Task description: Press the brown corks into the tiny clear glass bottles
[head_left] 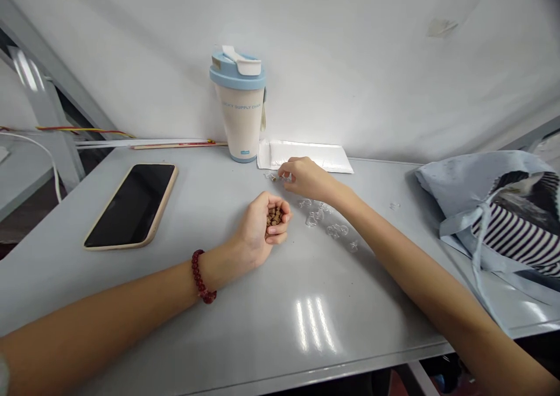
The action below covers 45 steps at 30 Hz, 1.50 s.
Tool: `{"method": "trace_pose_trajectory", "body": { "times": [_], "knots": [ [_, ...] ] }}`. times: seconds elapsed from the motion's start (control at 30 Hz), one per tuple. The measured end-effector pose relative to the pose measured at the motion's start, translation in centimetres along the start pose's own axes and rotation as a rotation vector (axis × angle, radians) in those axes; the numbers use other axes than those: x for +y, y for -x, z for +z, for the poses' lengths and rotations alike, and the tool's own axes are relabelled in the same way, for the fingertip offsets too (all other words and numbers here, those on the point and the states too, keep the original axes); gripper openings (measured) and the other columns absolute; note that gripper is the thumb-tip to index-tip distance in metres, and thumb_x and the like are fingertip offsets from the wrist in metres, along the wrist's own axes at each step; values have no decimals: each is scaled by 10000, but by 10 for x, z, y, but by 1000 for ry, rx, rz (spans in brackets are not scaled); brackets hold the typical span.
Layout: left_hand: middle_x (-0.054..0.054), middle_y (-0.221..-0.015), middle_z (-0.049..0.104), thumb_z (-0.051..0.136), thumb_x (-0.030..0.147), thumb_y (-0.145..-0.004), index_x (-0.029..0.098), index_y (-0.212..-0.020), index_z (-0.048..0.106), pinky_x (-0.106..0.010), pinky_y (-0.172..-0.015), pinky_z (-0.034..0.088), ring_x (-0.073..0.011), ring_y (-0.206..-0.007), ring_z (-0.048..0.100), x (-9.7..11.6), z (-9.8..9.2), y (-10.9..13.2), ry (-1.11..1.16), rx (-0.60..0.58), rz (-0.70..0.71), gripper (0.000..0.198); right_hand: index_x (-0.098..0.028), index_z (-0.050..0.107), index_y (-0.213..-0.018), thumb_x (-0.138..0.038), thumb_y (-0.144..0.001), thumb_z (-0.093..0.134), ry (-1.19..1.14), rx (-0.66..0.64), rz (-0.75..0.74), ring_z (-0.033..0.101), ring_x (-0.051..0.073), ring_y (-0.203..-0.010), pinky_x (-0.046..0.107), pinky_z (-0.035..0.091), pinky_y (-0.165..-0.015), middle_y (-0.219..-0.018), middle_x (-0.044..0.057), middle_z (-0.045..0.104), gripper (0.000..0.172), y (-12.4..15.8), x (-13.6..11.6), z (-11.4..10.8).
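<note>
My left hand is cupped above the table, its fingers curled round a heap of small brown pellet-like pieces. Farther back, my right hand reaches down with bent fingers. A small clear plastic piece shows between its thumb and fingertips, partly hidden by them. Just left of these fingertips lies another small clear piece with a brown bit. Several more clear plastic pieces are scattered under and beside my right forearm; their exact kind is hard to make out.
A cream cup with a blue lid stands at the back by the wall. Beside it lies a flat white packet. A phone is at the left, and a light blue cloth bag sits at the right on the grey table.
</note>
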<state>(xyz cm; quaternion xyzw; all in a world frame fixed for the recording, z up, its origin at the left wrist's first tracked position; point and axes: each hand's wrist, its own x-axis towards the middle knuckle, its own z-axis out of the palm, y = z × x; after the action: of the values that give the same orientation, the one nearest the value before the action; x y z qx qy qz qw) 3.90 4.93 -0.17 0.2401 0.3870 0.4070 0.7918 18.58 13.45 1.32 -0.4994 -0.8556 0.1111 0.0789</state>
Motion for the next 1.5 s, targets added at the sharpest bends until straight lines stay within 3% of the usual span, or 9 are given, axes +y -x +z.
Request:
{"method": "trace_pose_trajectory", "body": {
  "times": [0.13,0.27,0.43,0.57,0.8,1.07,1.2,1.3,1.5],
  "knots": [
    [4,-573,476,424,274,-894,128,-625,557,-152,-307,189,-21,-351,244,0,0,-2,11,42,-21,334,-132,682,-886,-107,-711,625,-304,-32,14,608,155,-728,270,442,-632,-845,54,680,186,12,2,-21],
    [8,-579,463,406,354,-939,130,-642,548,-153,-307,184,-17,-352,239,1,0,-2,-19,47,-43,398,-170,686,-852,-149,-694,652,-529,-295,8,600,133,-642,255,419,-556,-719,0,671,163,26,-8,-50],
    [41,-567,400,472,136,-826,154,-631,472,-142,-319,167,-7,-360,217,0,1,-2,-59,31,-21,197,-183,693,-779,-124,-684,648,-590,-381,-46,575,114,-600,244,391,-520,-661,-20,661,120,30,-17,-54],
    [39,-587,398,471,83,-790,157,-629,457,-144,-325,176,-9,-377,237,-4,3,-1,-93,61,13,177,-188,691,-717,-126,-689,632,-624,-357,-62,524,93,-535,235,334,-462,-592,-34,624,91,26,-10,-44],
    [54,-569,363,472,56,-721,171,-588,403,-146,-332,172,-9,-382,209,-5,5,0,-115,120,27,189,-174,690,-687,-162,-687,662,-744,-300,8,591,128,-571,275,450,-563,-605,-8,646,30,19,11,-39],
    [-10,-565,467,454,159,-708,129,-531,513,-156,-313,178,-17,-358,228,0,1,0,-13,9,-15,189,-158,657,-701,-180,-750,601,-184,-71,-12,550,140,-663,277,381,-607,-719,28,643,77,10,7,-22],
    [-13,-558,466,461,179,-729,110,-557,569,-151,-308,186,-20,-354,239,2,0,0,-10,-12,-13,215,-140,676,-1017,-178,-850,561,-100,143,-89,591,191,-860,302,430,-716,-1022,98,668,206,3,-3,-1],
    [-2,-552,456,480,183,-756,116,-555,559,-150,-306,185,-18,-352,237,2,0,0,-17,-2,-25,227,-167,638,-1198,-74,-907,450,-22,129,-227,552,227,-1062,313,443,-782,-1267,123,607,359,-1,-7,18],
    [4,-550,465,483,187,-805,122,-587,554,-150,-304,188,-16,-347,235,0,0,-2,-8,9,-35,238,-128,715,-957,-26,-866,446,-121,128,-167,581,164,-810,293,449,-711,-1005,113,669,302,-3,-4,25]
  ]
}}
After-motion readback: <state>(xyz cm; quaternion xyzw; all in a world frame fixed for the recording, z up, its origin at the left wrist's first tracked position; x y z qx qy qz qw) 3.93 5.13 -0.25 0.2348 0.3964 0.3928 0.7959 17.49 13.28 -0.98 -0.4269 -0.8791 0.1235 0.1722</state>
